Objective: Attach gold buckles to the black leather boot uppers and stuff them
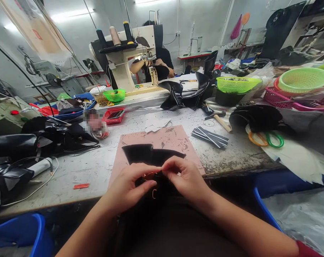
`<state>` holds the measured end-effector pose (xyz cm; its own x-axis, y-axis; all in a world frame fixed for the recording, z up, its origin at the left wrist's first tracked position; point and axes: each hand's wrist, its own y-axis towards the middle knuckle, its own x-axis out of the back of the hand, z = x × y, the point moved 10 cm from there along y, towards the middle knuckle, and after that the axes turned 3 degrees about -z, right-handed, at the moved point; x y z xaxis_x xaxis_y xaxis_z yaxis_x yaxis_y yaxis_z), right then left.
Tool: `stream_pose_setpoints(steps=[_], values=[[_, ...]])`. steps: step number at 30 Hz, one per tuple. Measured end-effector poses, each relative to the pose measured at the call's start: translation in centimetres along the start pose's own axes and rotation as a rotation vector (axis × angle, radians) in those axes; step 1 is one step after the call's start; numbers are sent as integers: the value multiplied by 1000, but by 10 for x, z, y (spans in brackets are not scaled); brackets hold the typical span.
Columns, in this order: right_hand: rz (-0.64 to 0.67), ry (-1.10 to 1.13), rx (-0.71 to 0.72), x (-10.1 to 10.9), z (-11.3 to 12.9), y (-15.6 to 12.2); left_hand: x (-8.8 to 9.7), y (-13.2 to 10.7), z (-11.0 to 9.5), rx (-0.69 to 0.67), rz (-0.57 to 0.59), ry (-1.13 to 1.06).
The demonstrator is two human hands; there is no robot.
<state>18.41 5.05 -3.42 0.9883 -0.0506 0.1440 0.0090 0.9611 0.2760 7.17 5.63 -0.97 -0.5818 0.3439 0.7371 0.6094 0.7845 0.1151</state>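
With our left hand (132,185) and right hand (188,178) we pinch one black piece (158,177), while a red tray (115,121) contains dark sticks (116,114) and a blue bin (261,205) clear plastic (306,210).

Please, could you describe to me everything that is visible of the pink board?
The pink board is a flat, roughly four-sided sheet, of unclear material, with dark scuffs and patches. It lies flat on the worktable, near the front edge. Pale scraps overlap its far edge. A black piece, perhaps touching it, hides part, as do the left hand and right hand.
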Motion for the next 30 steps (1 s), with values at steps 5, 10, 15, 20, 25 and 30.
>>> stream_pose_setpoints(steps=[5, 10, 15, 20, 25, 30], values=[[104, 17, -52, -5, 4, 0, 1, 0, 10, 124, -40, -81], [116, -37, -47, -6, 7, 0, 1, 0, 9, 122, -38, -68], [94, -34, -44, -7, 4, 0, -1, -1, 9, 93, -13, -61], [117, -19, -25, -9, 7, 0, -7, -2, 8, 99, 68, -2], [130, -116, 69, -12, 14, -2, -5, -1, 7, 143, 12, 50], [124, -150, 152, -14, 18, -4, -8, 2, 6, 145, 81, 5]])
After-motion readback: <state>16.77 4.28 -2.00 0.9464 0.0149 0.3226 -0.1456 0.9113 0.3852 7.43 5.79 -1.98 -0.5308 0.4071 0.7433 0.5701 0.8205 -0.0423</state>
